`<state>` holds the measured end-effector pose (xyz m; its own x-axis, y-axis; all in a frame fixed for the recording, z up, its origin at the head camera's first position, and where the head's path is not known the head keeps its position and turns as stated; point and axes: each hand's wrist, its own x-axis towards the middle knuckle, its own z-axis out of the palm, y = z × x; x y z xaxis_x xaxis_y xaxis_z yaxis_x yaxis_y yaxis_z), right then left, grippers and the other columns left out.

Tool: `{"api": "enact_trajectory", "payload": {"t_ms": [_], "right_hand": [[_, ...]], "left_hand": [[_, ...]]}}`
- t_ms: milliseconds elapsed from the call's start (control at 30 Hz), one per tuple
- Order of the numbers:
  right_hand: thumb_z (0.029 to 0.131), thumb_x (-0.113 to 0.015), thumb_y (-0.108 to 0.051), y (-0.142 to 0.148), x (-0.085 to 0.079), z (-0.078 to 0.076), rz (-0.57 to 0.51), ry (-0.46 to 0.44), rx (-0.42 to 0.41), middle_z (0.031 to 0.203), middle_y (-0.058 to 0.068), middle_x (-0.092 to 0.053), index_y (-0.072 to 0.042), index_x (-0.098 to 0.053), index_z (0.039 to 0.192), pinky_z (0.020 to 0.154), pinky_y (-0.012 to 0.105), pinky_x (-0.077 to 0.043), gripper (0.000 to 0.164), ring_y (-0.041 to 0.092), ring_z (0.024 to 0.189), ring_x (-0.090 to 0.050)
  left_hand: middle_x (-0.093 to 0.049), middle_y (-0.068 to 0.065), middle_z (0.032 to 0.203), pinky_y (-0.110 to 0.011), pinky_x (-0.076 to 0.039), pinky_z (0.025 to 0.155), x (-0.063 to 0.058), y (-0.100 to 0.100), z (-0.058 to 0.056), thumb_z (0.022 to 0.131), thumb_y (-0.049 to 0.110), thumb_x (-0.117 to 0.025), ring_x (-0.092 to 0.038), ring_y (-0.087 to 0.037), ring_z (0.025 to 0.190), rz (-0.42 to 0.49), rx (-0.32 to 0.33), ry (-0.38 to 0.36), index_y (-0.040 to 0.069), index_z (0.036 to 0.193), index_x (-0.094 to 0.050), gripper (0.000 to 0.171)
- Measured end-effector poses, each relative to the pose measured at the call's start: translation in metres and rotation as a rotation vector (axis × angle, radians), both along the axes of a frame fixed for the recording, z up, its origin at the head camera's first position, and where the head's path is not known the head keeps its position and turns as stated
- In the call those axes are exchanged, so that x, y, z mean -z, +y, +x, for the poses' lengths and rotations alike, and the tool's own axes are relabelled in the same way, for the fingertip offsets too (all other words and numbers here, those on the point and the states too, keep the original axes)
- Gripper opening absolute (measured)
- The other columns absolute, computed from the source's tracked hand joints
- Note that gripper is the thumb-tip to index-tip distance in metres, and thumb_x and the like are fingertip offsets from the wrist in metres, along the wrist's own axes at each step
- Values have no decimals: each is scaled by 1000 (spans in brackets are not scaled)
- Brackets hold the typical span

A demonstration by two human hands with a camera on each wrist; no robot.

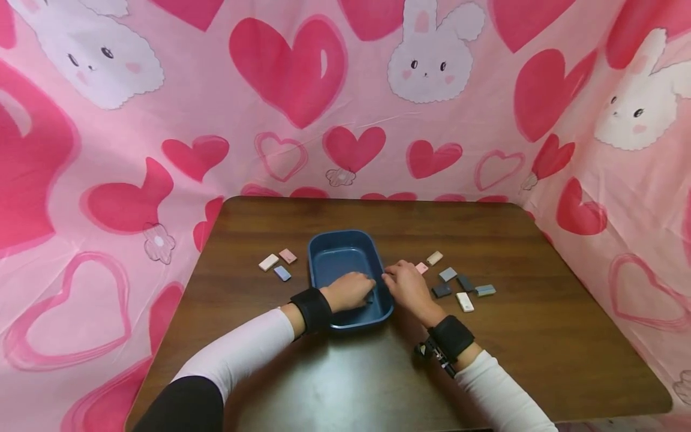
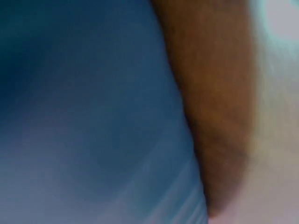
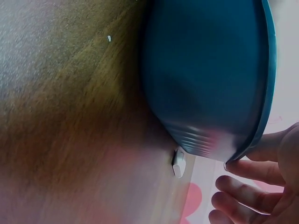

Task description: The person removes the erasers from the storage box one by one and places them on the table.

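A deep blue rectangular plastic bin (image 1: pixel 345 238) stands on the table, its side filling much of the right wrist view. Reaching over its near left side, my left hand (image 1: pixel 348 290) is inside with curled fingers. A small dark flat block (image 1: pixel 370 297) shows at those fingertips, mostly hidden by the hand. At the right rim, my right hand (image 1: pixel 408 287) pinches the bin's edge between thumb and index finger, the other fingers loosely bent outside it. Only blurred blue bin wall (image 2: pixel 103 112) and brown table appear in the left wrist view, so the left fingers are hidden there.
Left of the bin lie a white block (image 1: pixel 268 262), a pink block (image 1: pixel 288 256) and a blue block (image 1: pixel 282 273). Several more small blocks, including a white one (image 1: pixel 465 302) and a grey one (image 1: pixel 447 275), lie right of the right hand on the wooden table (image 1: pixel 540 360).
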<state>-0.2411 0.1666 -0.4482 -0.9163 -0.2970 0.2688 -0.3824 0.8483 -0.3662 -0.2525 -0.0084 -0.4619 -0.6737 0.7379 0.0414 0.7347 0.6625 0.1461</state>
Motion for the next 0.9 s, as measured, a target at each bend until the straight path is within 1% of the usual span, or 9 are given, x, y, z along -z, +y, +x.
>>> {"api": "enact_trajectory", "payload": {"t_ms": [133,233,300,400,500,600,700,800,900], "right_hand": [[88,-68,-16,-3,1,-1,2,17,-10,92,16,-68,0,-75,99,79,44,-51,20,32,87,-62],[88,-69,-15,-4,2,-2,0,17,-9,90,15,-67,-1,-75,98,76,44,-51,19,32,85,-62],[88,-69,-15,-6,2,-2,-7,3,-13,90,15,-67,-1,-75,98,75,43,-51,19,31,84,-62],[88,-69,-16,-7,2,0,-22,-14,-18,90,15,-67,-1,-75,98,75,43,-50,19,31,84,-62],[88,-69,-16,-8,0,1,-34,-18,-16,91,15,-67,-1,-75,99,76,43,-50,19,31,85,-61],[88,-69,-15,-8,-1,1,-46,-14,-14,90,16,-67,-1,-75,99,76,43,-50,19,31,85,-61],[88,-69,-14,-5,-5,-1,-50,-5,-13,90,16,-67,0,-75,99,76,43,-50,18,31,84,-61],[88,-69,-14,-3,-7,-4,-54,1,-11,90,17,-67,0,-74,99,76,44,-50,19,31,83,-61],[90,-67,-15,-2,-8,-7,-50,-5,-15,91,17,-67,0,-74,100,77,44,-49,20,31,84,-60]], "left_hand": [[-66,-4,86,-32,-51,73,-3,-7,0,81,20,-77,-62,-17,79,24,-55,-23,8,100,-69,24],[-65,-4,90,-33,-50,74,-16,-23,0,80,24,-78,-60,-17,81,93,-113,-60,8,104,-69,30],[-64,-5,92,-34,-49,75,-29,-40,2,79,26,-78,-58,-18,82,155,-175,-81,9,106,-69,33],[-64,-6,95,-35,-51,76,-46,-73,5,79,28,-78,-58,-19,84,233,-286,-77,10,108,-70,35],[-65,-7,96,-37,-52,76,-54,-106,8,79,26,-77,-59,-20,84,285,-385,-65,9,109,-70,35],[-65,-8,95,-38,-52,76,-49,-130,13,78,23,-78,-60,-21,84,332,-476,-93,7,107,-70,34],[-67,-8,94,-40,-52,78,-34,-142,18,77,20,-79,-61,-22,85,336,-523,-114,5,104,-70,33],[-69,-6,90,-39,-52,77,-18,-146,25,75,18,-78,-61,-21,82,290,-515,-115,2,102,-69,33],[-68,-4,82,-36,-50,70,-4,-146,31,72,17,-79,-59,-17,73,244,-490,-108,4,97,-69,31]]}}
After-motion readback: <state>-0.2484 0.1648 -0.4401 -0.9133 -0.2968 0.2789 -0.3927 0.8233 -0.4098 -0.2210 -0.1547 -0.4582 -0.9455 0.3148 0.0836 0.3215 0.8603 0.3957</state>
